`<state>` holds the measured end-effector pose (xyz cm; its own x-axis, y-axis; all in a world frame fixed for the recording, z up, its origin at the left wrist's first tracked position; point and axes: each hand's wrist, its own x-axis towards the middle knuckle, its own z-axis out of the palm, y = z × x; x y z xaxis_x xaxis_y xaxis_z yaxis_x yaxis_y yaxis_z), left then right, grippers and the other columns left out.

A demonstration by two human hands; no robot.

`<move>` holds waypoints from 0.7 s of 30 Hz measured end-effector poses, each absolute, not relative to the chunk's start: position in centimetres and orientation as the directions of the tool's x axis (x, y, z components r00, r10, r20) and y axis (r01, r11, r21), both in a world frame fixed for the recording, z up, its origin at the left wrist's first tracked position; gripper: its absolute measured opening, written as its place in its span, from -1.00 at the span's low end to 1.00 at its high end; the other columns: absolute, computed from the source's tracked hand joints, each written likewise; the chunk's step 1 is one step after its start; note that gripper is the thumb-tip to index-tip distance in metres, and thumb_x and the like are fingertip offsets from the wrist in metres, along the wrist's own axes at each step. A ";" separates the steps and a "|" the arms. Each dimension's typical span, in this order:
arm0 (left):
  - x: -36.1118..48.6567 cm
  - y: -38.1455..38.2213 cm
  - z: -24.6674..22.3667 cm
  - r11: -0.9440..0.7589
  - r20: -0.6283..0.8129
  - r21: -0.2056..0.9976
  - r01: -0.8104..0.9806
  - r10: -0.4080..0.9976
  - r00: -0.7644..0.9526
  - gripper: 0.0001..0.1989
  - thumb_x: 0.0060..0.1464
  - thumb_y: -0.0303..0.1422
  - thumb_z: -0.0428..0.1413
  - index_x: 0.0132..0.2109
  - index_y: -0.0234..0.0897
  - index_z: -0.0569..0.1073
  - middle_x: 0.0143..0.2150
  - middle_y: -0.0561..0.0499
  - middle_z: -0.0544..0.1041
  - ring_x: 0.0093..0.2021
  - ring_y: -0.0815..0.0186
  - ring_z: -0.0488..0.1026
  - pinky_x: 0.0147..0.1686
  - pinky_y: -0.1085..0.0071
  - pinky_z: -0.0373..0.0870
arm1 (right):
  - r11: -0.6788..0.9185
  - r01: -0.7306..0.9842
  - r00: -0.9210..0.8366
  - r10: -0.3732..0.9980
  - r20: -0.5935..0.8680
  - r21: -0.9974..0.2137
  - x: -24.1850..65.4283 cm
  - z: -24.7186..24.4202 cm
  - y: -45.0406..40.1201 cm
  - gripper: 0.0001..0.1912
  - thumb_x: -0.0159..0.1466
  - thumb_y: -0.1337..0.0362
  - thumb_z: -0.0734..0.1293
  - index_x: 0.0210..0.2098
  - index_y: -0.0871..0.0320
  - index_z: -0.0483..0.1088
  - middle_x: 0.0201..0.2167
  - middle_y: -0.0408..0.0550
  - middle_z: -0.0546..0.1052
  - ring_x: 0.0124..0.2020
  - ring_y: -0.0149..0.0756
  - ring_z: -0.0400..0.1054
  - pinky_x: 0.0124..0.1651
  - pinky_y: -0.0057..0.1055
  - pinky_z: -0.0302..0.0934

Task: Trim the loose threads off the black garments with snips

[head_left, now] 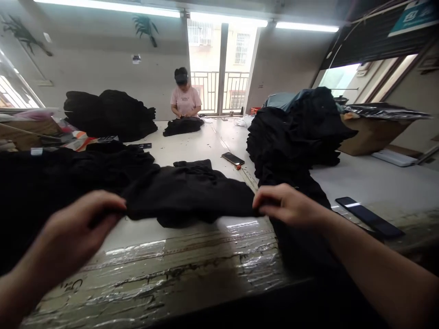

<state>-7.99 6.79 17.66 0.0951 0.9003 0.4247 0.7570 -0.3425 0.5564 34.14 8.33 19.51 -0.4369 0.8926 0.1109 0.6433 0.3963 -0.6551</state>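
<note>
A black garment is stretched sideways between my two hands, over the near part of the white table. My left hand pinches its left end, fingers pressed against the thumb. At the opposite end, my right hand grips the cloth between thumb and fingers. What kind of garment it is, I cannot tell. Beside my left hand lies a spread of black clothes. Just past my right hand, a tall stack of black garments has cloth trailing down toward the table's front edge.
A phone lies mid-table, and a dark flat device lies at right. A co-worker in pink handles black cloth at the far side. Another black heap is at back left; a cardboard box stands at right.
</note>
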 end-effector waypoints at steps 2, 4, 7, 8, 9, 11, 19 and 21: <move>-8.6 5.9 13.8 -0.352 0.164 0.517 0.780 0.935 0.313 -0.84 -0.02 -0.10 0.11 -0.28 0.05 0.47 -0.27 0.14 0.51 -0.25 0.19 0.43 -0.21 0.32 0.41 | 0.320 0.651 -0.559 0.816 -0.149 -0.688 34.1 17.1 8.4 -0.85 0.16 0.27 0.28 -0.36 0.10 0.51 -0.43 -0.14 0.55 -0.40 -0.33 0.41 -0.33 -0.48 0.26; -8.7 5.0 10.5 -0.293 -0.118 0.515 0.806 0.907 0.405 -0.83 0.03 -0.12 0.09 -0.22 0.05 0.49 -0.21 0.11 0.53 -0.20 0.21 0.46 -0.20 0.36 0.41 | 0.201 0.770 -0.420 0.874 -0.244 -0.606 34.2 14.5 9.5 -0.83 0.20 0.25 0.26 -0.35 0.09 0.51 -0.39 -0.13 0.55 -0.36 -0.32 0.42 -0.30 -0.48 0.26; -7.5 4.3 8.3 -0.217 -0.248 0.553 0.804 0.879 0.407 -0.76 0.08 -0.12 0.06 -0.12 0.04 0.49 -0.13 0.07 0.53 -0.14 0.20 0.47 -0.14 0.35 0.40 | -0.112 0.927 0.057 0.985 -0.161 -0.358 34.3 10.7 13.1 -0.79 0.23 0.17 0.24 -0.32 0.12 0.47 -0.32 -0.01 0.54 -0.27 -0.22 0.43 -0.24 -0.39 0.26; -6.8 4.3 8.2 -0.214 -0.226 0.569 0.794 0.888 0.401 -0.76 0.09 -0.13 0.05 -0.12 0.02 0.49 -0.14 0.06 0.53 -0.15 0.20 0.47 -0.14 0.35 0.40 | -0.184 0.932 0.142 0.978 -0.153 -0.314 34.3 9.6 14.5 -0.75 0.23 0.15 0.24 -0.27 0.17 0.46 -0.26 0.09 0.52 -0.21 -0.12 0.42 -0.21 -0.31 0.26; -6.1 4.5 8.3 -0.219 -0.192 0.583 0.783 0.899 0.394 -0.76 0.09 -0.14 0.04 -0.13 -0.01 0.49 -0.15 0.04 0.54 -0.16 0.20 0.47 -0.16 0.35 0.40 | -0.248 0.929 0.214 0.966 -0.147 -0.277 34.1 8.5 16.0 -0.68 0.22 0.10 0.25 -0.22 0.21 0.44 -0.19 0.18 0.50 -0.14 -0.02 0.39 -0.17 -0.23 0.26; -4.6 5.2 8.6 -0.235 -0.108 0.606 0.760 0.922 0.371 -0.77 0.11 -0.16 0.02 -0.15 -0.07 0.47 -0.16 0.03 0.53 -0.17 0.20 0.47 -0.18 0.35 0.39 | -0.333 0.915 0.310 0.941 -0.133 -0.229 33.5 6.5 18.4 -0.48 0.20 -0.02 0.24 -0.08 0.30 0.38 -0.06 0.35 0.41 -0.01 0.15 0.30 -0.10 -0.09 0.23; -2.3 8.3 8.3 -0.231 0.082 0.670 0.706 0.968 0.239 -0.83 0.14 -0.25 0.02 -0.19 -0.15 0.46 -0.17 0.03 0.52 -0.15 0.24 0.45 -0.14 0.33 0.36 | -0.380 0.909 0.371 0.925 -0.080 -0.171 30.8 3.0 21.0 -0.25 0.07 -0.17 0.31 0.00 0.33 0.30 0.07 0.40 0.24 0.10 0.28 0.11 -0.06 -0.01 0.20; -1.5 9.6 8.2 -0.267 0.166 0.664 0.699 0.964 0.210 -0.84 0.14 -0.26 0.02 -0.21 -0.16 0.46 -0.19 0.02 0.51 -0.17 0.24 0.45 -0.15 0.32 0.37 | -0.362 0.916 0.353 0.932 -0.078 -0.173 31.0 2.9 20.8 -0.31 0.08 -0.15 0.30 -0.02 0.29 0.31 0.06 0.34 0.25 0.09 0.25 0.13 -0.07 -0.04 0.22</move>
<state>-1.46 9.58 8.22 0.2097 0.9635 0.1663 0.6987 -0.2667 0.6639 30.98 20.79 2.88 0.3532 0.9323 -0.0783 0.9161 -0.3616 -0.1730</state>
